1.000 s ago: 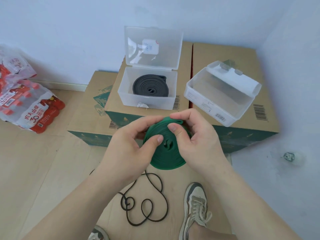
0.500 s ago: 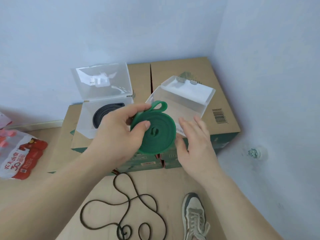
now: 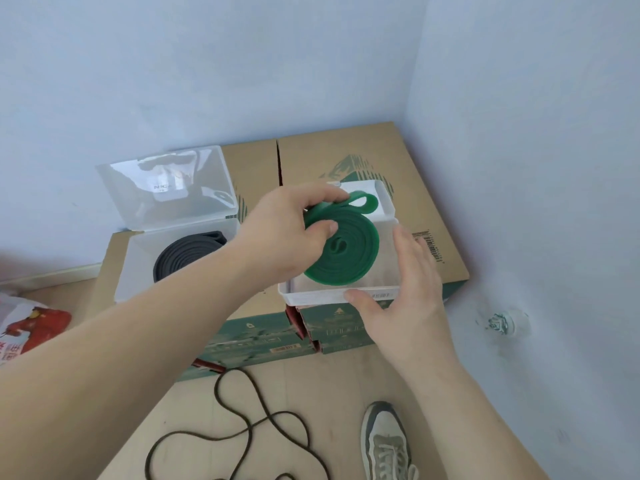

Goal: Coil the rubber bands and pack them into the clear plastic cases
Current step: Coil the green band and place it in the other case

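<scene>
Left hand (image 3: 284,233) pinches green coiled band (image 3: 349,251) across its edge, low over right clear case (image 3: 311,299). Right hand (image 3: 408,299), fingers straight, steadies case wall. Band looks light, soft, springy; probably unwinds unless gripped across coils.

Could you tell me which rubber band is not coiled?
The thin dark band on the floor, sprawled in loose loops; the grey band and green band are coiled.

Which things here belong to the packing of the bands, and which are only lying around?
For the job: green band in the left hand; right case, touched by the right hand; left case holding the grey band; thin dark band on the floor.
Lying about: red bag; shoe; small object by the wall.
</scene>
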The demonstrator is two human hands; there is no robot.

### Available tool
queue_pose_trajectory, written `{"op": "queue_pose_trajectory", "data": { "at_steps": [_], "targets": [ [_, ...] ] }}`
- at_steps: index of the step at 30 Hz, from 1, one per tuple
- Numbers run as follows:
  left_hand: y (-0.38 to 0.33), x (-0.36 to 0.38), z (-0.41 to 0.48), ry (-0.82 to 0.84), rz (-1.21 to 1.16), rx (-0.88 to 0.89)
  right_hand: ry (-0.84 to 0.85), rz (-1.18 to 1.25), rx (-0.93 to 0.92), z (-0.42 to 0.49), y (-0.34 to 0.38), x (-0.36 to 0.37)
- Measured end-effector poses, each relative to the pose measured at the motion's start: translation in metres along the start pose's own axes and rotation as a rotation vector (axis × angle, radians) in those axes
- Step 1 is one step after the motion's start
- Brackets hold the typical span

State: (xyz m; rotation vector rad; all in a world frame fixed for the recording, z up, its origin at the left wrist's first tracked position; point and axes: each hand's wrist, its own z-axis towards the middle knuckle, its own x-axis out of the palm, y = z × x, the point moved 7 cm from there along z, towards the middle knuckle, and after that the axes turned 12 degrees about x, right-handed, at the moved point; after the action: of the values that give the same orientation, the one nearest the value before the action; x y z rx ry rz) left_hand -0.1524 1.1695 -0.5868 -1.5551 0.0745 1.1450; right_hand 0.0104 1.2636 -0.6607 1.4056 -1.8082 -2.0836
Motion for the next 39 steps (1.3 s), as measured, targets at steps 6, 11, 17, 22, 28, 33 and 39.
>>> {"op": "queue_pose_trajectory", "data": {
  "at_steps": [6,11,17,22,28,33,39],
  "targets": [
    [0.006,0.033,0.011,0.255,0.038,-0.038,-0.034,0.016,-0.087,0.002,0.003,0.001],
    [0.002,0.040,0.020,0.346,0.218,0.066,0.052,-0.023,-0.090,0.009,0.000,0.009],
    [0.007,0.047,0.014,0.299,0.332,0.109,-0.052,-0.142,-0.051,0.010,0.001,0.009],
    [0.005,0.042,0.009,0.140,0.437,0.149,-0.095,-0.262,-0.023,0.007,0.008,0.009],
    [0.004,0.034,-0.005,0.010,0.389,0.148,-0.094,-0.367,-0.026,0.006,0.012,0.011],
    [0.013,0.039,-0.007,0.084,0.370,0.082,-0.125,-0.412,-0.007,0.005,0.016,0.009],
    [0.003,0.055,-0.017,0.181,0.511,0.213,-0.091,-0.534,0.048,0.005,0.023,0.011]
  ]
}}
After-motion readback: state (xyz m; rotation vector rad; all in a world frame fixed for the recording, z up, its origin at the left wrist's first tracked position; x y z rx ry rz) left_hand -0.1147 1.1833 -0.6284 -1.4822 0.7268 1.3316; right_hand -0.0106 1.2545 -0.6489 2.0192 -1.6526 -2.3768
